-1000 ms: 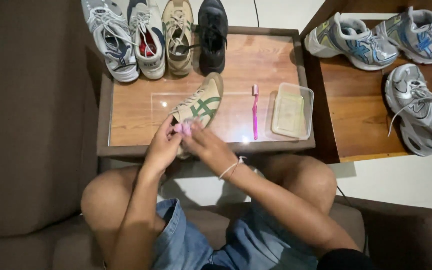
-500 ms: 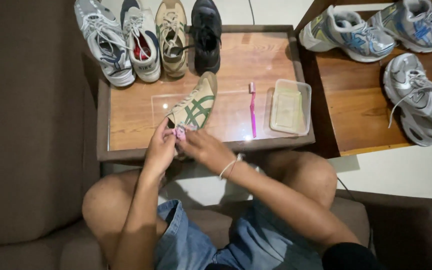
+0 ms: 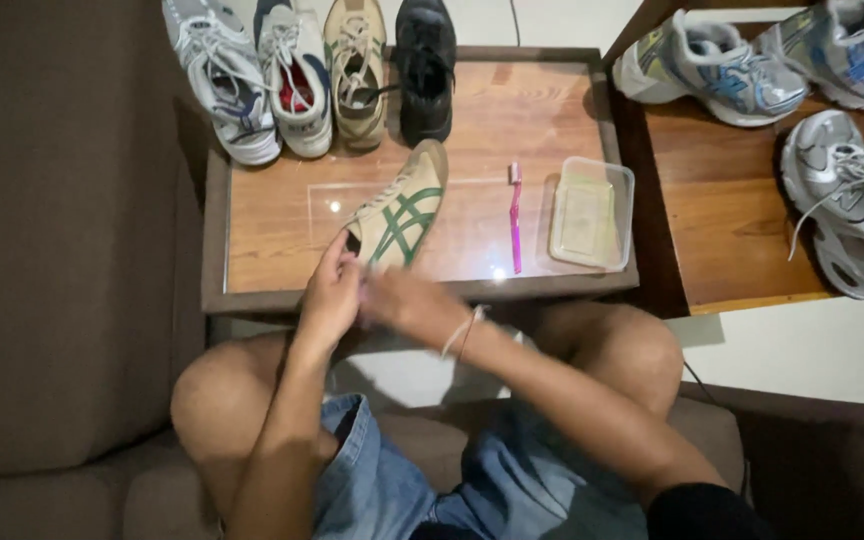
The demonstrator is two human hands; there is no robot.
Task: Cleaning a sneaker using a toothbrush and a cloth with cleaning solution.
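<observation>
Two hands meet at the near edge of the glass-topped wooden table (image 3: 262, 215), just above your bare knees. Your left hand (image 3: 330, 295) is curled around the heel of the tan sneaker with green stripes (image 3: 399, 210), and your right hand (image 3: 402, 300) presses in against it from the right, blurred, so you cannot tell whether its fingers pinch anything or only rest there. Both hands are together, closed about that heel end. The sneaker lies tilted on its side, heel at the table's near edge and toe pointing away toward the middle.

Judging by how things lie, you are early in the work: only this one shoe is in hand. Just right of it the pink toothbrush (image 3: 514, 215) lies flat on the glass, untouched, and beside that the clear plastic tub (image 3: 592, 212) sits upright with a pale liquid or cloth inside; which one is hard to tell.

Further off, four shoes stand in a row along the far edge: a grey-white trainer (image 3: 220, 75), a white one with a red lining (image 3: 294, 75), a beige one (image 3: 355, 65) and a black one (image 3: 425, 65), none yet handled as far as one can see. On the darker side table (image 3: 712, 190) to the right, three silver running shoes (image 3: 712, 70) wait well apart from your hands.
</observation>
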